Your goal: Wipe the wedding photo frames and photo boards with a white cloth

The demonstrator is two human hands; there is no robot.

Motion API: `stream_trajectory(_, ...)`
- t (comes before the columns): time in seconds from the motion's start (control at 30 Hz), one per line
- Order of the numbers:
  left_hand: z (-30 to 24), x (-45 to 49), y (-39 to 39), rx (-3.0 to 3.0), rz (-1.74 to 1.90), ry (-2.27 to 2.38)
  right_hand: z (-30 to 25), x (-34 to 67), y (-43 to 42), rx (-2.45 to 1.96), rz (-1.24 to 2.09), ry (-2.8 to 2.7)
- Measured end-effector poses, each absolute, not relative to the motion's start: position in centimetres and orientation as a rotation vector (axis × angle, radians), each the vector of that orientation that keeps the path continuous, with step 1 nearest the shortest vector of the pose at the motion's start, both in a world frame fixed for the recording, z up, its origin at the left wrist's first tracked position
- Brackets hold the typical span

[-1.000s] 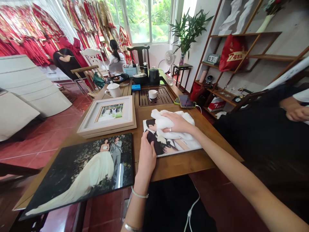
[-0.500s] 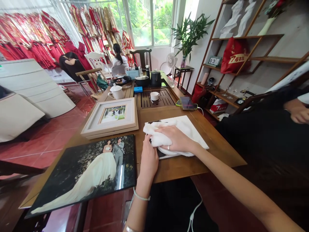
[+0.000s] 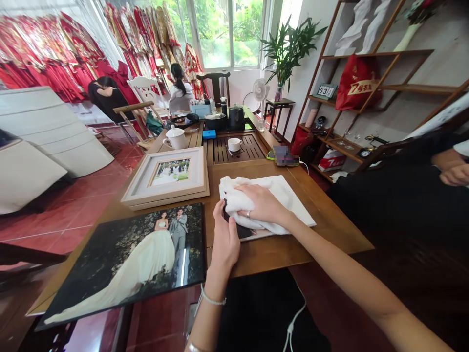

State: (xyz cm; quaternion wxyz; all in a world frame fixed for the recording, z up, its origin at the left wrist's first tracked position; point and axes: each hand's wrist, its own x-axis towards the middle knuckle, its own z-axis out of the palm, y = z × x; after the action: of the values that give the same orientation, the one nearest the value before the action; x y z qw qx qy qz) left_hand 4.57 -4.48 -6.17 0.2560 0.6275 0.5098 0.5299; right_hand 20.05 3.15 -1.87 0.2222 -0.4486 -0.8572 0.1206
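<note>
A white cloth [image 3: 240, 204] lies bunched over a flat photo panel [image 3: 302, 215] on the wooden table [image 3: 264, 254]. My right hand [image 3: 266, 203], with a ring on one finger, grips the cloth and presses it on the panel's left half. Along the panel's left edge, my left hand [image 3: 227, 239] holds it, fingers at the far side and thumb near the front. A dark part of the picture shows between the left hand and the cloth; the rest is mostly covered. Left of my hands lies a large glossy wedding photo [image 3: 142, 264], and behind it a framed photo [image 3: 168, 176].
Farther back are a lidded white mug [image 3: 176, 138], a slatted tea tray [image 3: 220, 149] with a small white cup [image 3: 234, 144], and a phone [image 3: 286, 156] on a cable. Another person's hand [image 3: 454, 168] shows at the right. A white cable [image 3: 293, 322] hangs below the table edge.
My right hand and the cloth have shifted slightly, uncovering more of the panel's dark front-left part. My left hand's thumb has lifted apart from its fingers along the edge.
</note>
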Motion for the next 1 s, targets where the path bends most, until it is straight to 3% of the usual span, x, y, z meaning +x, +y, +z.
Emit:
stream_trajectory(0.4, -5.8, 4.6, -4.2, 1.567, 1.579, 1.548, -0.9, 15.2, 5.2, -1.176, 0.364, -2.481)
stream_trajectory(0.63, -5.9, 4.4, -4.2, 1.54, 1.692, 1.555, -1.4, 16.1, 0.9, -1.129, 0.331, -2.447)
stream_trajectory(1.0, -6.2, 4.2, -4.0, 1.798, 1.434, 1.486, -2.0, 22.3, -3.7, -1.287, 0.329, -2.339)
